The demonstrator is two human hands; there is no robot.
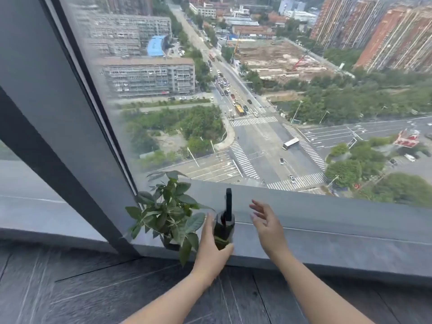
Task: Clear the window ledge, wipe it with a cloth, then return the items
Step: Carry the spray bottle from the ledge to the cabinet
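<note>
A dark glass container [224,230] with a tall black stick rising from it stands on the grey window ledge [327,244]. My left hand [211,249] is wrapped around the container's lower part. My right hand [265,226] hovers just right of it, fingers spread and holding nothing. A small potted plant [167,212] with green leaves sits on the ledge directly left of the container, against the window frame. No cloth is in view.
A wide dark window post [58,127] slants down to the ledge at the left. Large glass panes look out over a city far below. Dark wood-grain floor [117,291] lies in front of the ledge.
</note>
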